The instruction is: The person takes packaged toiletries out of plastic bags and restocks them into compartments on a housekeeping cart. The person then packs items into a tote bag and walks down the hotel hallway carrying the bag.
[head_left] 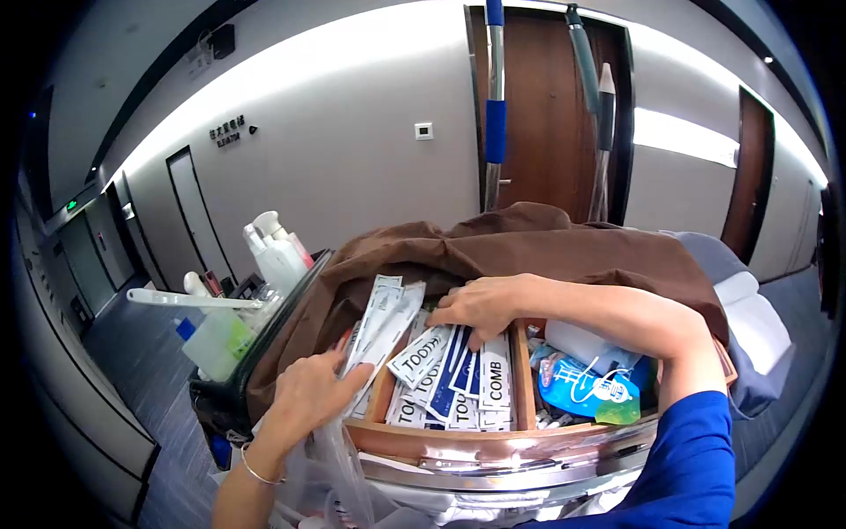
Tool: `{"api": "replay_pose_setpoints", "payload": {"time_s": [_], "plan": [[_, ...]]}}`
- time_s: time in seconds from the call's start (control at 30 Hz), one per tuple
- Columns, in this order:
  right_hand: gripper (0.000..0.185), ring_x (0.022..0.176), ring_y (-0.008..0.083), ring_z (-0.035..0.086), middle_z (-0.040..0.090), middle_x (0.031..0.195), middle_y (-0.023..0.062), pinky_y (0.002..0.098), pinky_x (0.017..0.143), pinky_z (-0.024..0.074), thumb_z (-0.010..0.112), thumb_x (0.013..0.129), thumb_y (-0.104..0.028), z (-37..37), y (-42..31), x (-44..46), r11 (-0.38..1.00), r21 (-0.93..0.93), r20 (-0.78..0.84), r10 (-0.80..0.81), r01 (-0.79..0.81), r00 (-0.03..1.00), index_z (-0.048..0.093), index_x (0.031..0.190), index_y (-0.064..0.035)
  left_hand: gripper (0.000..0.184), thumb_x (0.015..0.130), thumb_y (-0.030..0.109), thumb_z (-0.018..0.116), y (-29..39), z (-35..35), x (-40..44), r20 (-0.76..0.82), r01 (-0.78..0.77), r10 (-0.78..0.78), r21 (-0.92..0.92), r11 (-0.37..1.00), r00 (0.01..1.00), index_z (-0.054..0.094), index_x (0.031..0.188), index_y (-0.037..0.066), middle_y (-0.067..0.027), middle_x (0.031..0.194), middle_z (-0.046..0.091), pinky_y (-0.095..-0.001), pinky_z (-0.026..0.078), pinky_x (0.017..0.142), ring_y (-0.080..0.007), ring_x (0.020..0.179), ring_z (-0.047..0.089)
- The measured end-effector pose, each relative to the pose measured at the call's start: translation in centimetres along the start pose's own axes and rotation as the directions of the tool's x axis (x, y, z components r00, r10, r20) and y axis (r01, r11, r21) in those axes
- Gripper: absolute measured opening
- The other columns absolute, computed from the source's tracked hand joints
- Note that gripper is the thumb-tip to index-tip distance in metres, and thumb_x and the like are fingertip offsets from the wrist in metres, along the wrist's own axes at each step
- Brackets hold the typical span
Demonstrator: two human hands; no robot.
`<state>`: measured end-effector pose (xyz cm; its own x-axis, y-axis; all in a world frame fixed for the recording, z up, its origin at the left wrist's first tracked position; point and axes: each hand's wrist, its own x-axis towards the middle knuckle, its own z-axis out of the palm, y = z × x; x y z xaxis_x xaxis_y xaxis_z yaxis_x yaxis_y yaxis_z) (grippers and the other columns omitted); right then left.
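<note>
My left hand (313, 392) is at the left compartment, its thumb and fingers closed around the lower end of several long white printed packets (388, 309) that fan upward. A clear plastic bag (333, 463) hangs just below that hand. My right hand (485, 304) reaches over the middle compartment with its fingers bent and apart, the tips down at the packets. There lie white toothbrush packets (419, 357) lettered "TOOTH", dark blue packets (445, 398) and a white comb packet (496, 383). The fingertips of both hands are partly hidden.
The wooden divided tray (529, 388) tops a cart, with a brown cloth (608, 247) behind it. A blue pouch (582, 383) lies in the right compartment. White bottles (280, 260) and a white-handled brush (194, 300) stand left. Poles (495, 88) rise behind, before a brown door (551, 115).
</note>
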<state>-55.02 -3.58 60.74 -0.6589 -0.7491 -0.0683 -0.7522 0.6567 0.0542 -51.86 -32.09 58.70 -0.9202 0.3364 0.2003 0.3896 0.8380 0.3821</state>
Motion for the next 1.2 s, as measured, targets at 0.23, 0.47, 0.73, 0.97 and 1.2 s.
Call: {"api": "replay_pose_setpoints", "payload": {"time_s": [0.23, 0.47, 0.73, 0.97, 1.2], "plan": [[0.012, 0.080, 0.0275, 0.060, 0.062, 0.083, 0.0115, 0.0373, 0.070, 0.0455, 0.070, 0.069, -0.007, -0.8, 3.4, -0.1, 0.965, 0.258, -0.018, -0.041, 0.044, 0.999, 0.060, 0.074, -0.0015, 0.045, 0.074, 0.044, 0.065, 0.3, -0.5, -0.2, 0.044, 0.024, -0.021, -0.061, 0.998, 0.999, 0.063, 0.068, -0.001, -0.0218, 0.064, 0.060, -0.0413, 0.046, 0.059, -0.0358, 0.063, 0.061], [0.013, 0.108, 0.0298, 0.056, 0.063, 0.108, 0.0148, 0.0371, 0.088, 0.0464, 0.063, 0.075, 0.003, -0.6, 2.0, -4.4, 0.888, 0.444, 0.070, -0.168, 0.120, 0.983, 0.051, 0.071, -0.0010, 0.042, 0.071, 0.039, 0.066, -0.7, -0.4, -0.2, 0.066, -0.012, 0.023, -0.165, 0.986, 0.998, 0.061, 0.066, -0.002, -0.0234, 0.064, 0.057, -0.0397, 0.045, 0.057, -0.0361, 0.061, 0.059], [0.037, 0.101, 0.0322, 0.057, 0.060, 0.105, 0.0141, 0.0410, 0.083, 0.0470, 0.064, 0.073, 0.002, -1.4, 0.2, -3.5, 0.965, 0.252, 0.189, 0.024, -0.072, 0.982, 0.053, 0.106, -0.0077, 0.043, 0.072, 0.041, 0.064, -1.0, -0.2, -0.1, 0.016, -0.059, 0.062, -0.156, 0.986, 0.998, 0.064, 0.069, -0.002, -0.0222, 0.064, 0.059, -0.0402, 0.047, 0.060, -0.0363, 0.063, 0.061], [0.063, 0.108, 0.0312, 0.051, 0.055, 0.112, 0.0141, 0.0421, 0.088, 0.0453, 0.076, 0.064, -0.011, -0.6, 0.5, -1.1, 0.980, 0.183, 0.108, -0.100, 0.079, 0.989, 0.052, 0.122, -0.0114, 0.044, 0.071, 0.043, 0.065, -0.9, -0.4, 0.0, 0.069, -0.038, 0.047, -0.124, 0.992, 0.997, 0.064, 0.069, -0.001, -0.0212, 0.064, 0.059, -0.0403, 0.047, 0.059, -0.0354, 0.062, 0.060], [0.046, 0.109, 0.0273, 0.050, 0.059, 0.106, 0.0078, 0.0421, 0.086, 0.0441, 0.076, 0.064, -0.019, -0.7, 0.1, 2.6, 0.996, 0.012, 0.140, -0.087, 0.086, 0.986, 0.062, 0.107, -0.0108, 0.043, 0.069, 0.040, 0.068, -1.4, 0.3, 0.1, 0.040, -0.029, 0.037, -0.201, 0.979, 0.998, 0.061, 0.066, -0.002, -0.0201, 0.059, 0.057, -0.0384, 0.045, 0.054, -0.0343, 0.057, 0.058]]}}
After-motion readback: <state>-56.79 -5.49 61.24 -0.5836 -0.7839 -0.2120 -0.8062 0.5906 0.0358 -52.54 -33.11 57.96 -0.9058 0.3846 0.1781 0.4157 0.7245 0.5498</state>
